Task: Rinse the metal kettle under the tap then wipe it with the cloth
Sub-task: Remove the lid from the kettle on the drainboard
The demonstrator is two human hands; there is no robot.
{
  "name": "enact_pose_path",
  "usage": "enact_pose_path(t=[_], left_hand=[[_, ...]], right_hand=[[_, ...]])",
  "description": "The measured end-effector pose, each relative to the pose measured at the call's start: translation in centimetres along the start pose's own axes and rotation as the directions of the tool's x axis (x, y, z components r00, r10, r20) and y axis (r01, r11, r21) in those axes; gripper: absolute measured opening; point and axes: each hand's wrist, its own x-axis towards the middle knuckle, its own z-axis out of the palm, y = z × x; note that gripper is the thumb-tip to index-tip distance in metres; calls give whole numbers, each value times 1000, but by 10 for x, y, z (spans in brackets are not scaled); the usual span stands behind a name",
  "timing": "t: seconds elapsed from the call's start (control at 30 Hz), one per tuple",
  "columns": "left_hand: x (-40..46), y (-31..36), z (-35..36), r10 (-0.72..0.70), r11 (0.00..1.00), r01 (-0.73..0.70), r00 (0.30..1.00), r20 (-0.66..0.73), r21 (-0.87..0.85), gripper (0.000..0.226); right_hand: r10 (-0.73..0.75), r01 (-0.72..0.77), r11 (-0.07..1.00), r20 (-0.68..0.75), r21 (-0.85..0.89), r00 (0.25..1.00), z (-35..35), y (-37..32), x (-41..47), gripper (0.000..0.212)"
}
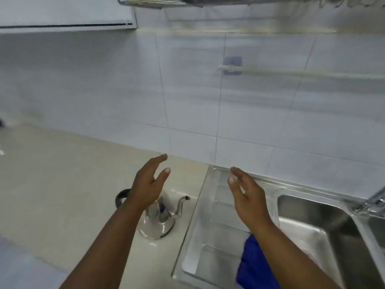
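Note:
The metal kettle (159, 221) stands upright on the pale counter, its thin spout pointing right and its dark handle to the left. My left hand (149, 184) hovers above it, fingers spread and empty, hiding the kettle's top. Over the steel draining board my right hand (248, 195) is held flat, also empty. A blue cloth (253, 265) lies on the draining board, partly under my right forearm. The tap (373, 200) juts in at the right edge above the sink basin (312, 217).
The pale counter (62, 184) stretches left of the kettle. White wall tiles rise behind, with a rail (291, 72) on a hook at the right. A wire rack (187, 1) hangs along the top edge, and a cupboard (62, 11) sits at top left.

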Motion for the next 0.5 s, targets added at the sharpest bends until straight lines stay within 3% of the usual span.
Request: enact_pose_path(t=[0.1, 0.2, 0.27, 0.33, 0.5], left_hand=[[-8, -37, -34, -172, 982, 168, 985, -36, -88, 43], [-20, -78, -60, -355, 930, 351, 934, -22, -113, 56], [-25, -102, -70, -430, 900, 430, 903, 16, -74, 59], [-28, -126, -75, -477, 877, 480, 875, 81, -30, 60], [-33, -160, -73, -493, 867, 498, 861, 124, -9, 41]], right_hand=[[152, -172, 980, 186, 98, 971, 50, 16, -10, 43], [260, -291, 955, 315, 54, 913, 95, 32, -21, 49], [309, -341, 939, 340, 37, 888, 117, 37, -22, 48], [325, -356, 934, 332, 33, 885, 134, 42, -23, 33], [303, -331, 943, 302, 46, 904, 154, 49, -21, 20]])
